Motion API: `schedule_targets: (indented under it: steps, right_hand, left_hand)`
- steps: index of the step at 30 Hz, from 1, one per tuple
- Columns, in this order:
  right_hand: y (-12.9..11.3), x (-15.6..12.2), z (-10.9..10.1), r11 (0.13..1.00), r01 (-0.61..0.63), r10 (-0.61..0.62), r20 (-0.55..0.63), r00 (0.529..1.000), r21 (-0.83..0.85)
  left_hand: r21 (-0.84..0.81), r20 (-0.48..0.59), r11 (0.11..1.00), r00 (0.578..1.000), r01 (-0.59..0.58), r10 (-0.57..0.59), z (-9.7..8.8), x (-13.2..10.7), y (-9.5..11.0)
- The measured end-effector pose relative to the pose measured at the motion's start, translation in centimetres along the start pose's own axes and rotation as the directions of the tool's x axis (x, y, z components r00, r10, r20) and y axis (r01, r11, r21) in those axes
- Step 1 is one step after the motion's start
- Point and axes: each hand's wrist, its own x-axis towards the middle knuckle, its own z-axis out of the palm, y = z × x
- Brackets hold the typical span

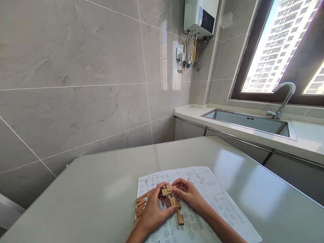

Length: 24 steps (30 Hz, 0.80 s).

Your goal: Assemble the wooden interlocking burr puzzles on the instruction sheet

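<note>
Both my hands hold a small cluster of interlocking wooden puzzle pieces (pixel 167 191) over a printed sheet. My left hand (pixel 155 211) curls round its left and lower side, thumb stretched along the bottom. From the right, my right hand (pixel 188 193) pinches the cluster's upper right part between thumb and fingers. Below the cluster a notched wooden piece (pixel 180 218) sticks out toward me; whether it joins the cluster or lies on the paper I cannot tell. Left of my left hand lie several notched wooden pieces (pixel 140 201), partly hidden behind it.
The paper sheet (pixel 222 206), printed with many small diagrams, lies on a pale table (pixel 101 182) with a seam. Beyond are a tiled wall, and at right a counter with a sink (pixel 248 123) and a faucet (pixel 283 98). A water heater (pixel 199 17) hangs in the corner.
</note>
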Motion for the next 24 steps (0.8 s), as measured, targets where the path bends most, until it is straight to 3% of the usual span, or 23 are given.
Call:
schedule_targets:
  steps: [6,10,13,18,24]
  right_hand:
    - [0.0,0.0,-0.1,0.969,0.040,-0.060,-0.078,0.995,-0.242]
    - [-0.2,-0.6,-0.6,0.870,0.060,-0.132,-0.114,0.985,-0.490]
    - [-0.5,-1.4,-0.6,0.781,0.079,-0.139,-0.050,0.989,-0.619]
    - [-0.8,-2.2,0.0,0.698,0.152,-0.124,0.092,0.988,-0.700]
    - [-0.7,-1.6,0.0,0.661,0.110,-0.147,0.015,0.989,-0.743]
  left_hand:
    - [-0.184,-0.008,0.982,0.999,0.032,-0.034,0.2,0.7,-1.1]
    - [-0.242,-0.040,0.970,0.998,0.032,-0.043,0.1,1.1,-1.3]
    - [-0.226,-0.061,0.974,0.997,0.022,-0.037,0.0,1.1,-1.2]
    - [-0.186,-0.082,0.982,0.996,0.023,-0.039,0.1,1.0,-1.1]
    - [-0.167,-0.084,0.986,0.996,0.019,-0.034,0.1,1.1,-1.4]
